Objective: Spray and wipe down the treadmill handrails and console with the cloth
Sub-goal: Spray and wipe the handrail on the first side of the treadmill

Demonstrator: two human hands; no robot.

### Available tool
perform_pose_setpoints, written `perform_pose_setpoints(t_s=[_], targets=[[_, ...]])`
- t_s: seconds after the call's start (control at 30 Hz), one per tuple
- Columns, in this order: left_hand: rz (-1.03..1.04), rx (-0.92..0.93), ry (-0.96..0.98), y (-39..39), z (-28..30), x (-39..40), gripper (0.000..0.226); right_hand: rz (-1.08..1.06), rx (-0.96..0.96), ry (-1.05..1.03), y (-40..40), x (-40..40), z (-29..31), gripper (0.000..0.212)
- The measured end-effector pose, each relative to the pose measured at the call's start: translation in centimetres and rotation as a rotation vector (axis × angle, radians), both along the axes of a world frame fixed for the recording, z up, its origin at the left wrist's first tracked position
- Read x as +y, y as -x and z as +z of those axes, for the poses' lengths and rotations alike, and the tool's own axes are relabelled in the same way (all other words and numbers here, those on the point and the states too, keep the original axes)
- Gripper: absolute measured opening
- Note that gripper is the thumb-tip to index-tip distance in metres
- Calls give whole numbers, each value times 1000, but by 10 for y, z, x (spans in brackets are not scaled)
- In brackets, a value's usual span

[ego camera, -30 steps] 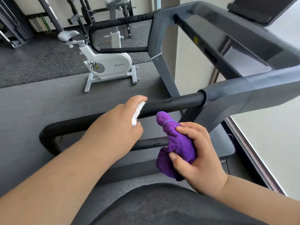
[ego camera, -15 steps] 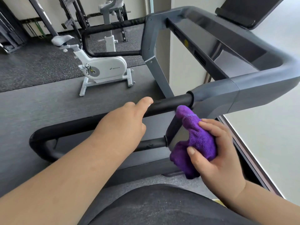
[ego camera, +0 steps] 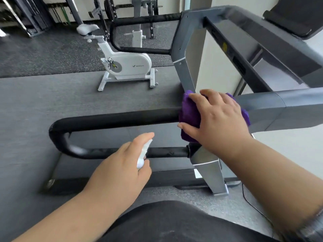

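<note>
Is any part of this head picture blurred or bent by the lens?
Head view: the spray bottle in the left hand is smeared by motion; the right hand and purple cloth look sharper; the wide lens bows the treadmill frame.

I see an open gap at frame centre between the black padded upper handrail [ego camera: 113, 119] and the thinner black lower bar [ego camera: 166, 152].

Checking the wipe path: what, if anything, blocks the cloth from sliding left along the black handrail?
Nothing visible. The purple cloth wraps the black handrail; the left hand with its spray bottle is lower, off it.
</note>
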State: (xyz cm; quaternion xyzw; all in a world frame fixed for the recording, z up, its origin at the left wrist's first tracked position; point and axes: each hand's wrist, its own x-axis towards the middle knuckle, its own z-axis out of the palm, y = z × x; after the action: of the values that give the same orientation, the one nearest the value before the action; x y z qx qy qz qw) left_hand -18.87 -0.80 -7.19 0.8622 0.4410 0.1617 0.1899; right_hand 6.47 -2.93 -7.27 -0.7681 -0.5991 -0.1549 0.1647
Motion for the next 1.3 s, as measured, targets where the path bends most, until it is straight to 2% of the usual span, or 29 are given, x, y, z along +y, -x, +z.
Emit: perform_pose_setpoints(t_s=[0.27, 0.4, 0.6, 0.73, 0.93, 1.03, 1.2, 1.3], targets=[[-44, -83, -1, -9, -3, -15, 69, 263, -42, -8, 83, 52, -6, 72], [-73, -103, -55, -4, -4, -13, 59, 279, 2, -2, 52, 39, -2, 67], [-62, -133, -19, 19, -13, -11, 62, 98, 37, 49, -7, 6, 6, 66], [-35, -168, 5, 32, -17, -10, 64, 70, -14, 23, 25, 22, 7, 60], [-96, -225, 1, 17, -15, -14, 58, 283, -100, 190, 89, 76, 17, 67], [-153, -240, -17, 16, -13, -11, 58, 346, -44, 248, 58, 64, 25, 75], [-124, -270, 3, 35, -19, -4, 58, 196, 80, 352, -23, 41, 37, 68], [-94, -271, 4, 47, -21, -1, 60, 186, 14, 340, -29, 40, 37, 65]])
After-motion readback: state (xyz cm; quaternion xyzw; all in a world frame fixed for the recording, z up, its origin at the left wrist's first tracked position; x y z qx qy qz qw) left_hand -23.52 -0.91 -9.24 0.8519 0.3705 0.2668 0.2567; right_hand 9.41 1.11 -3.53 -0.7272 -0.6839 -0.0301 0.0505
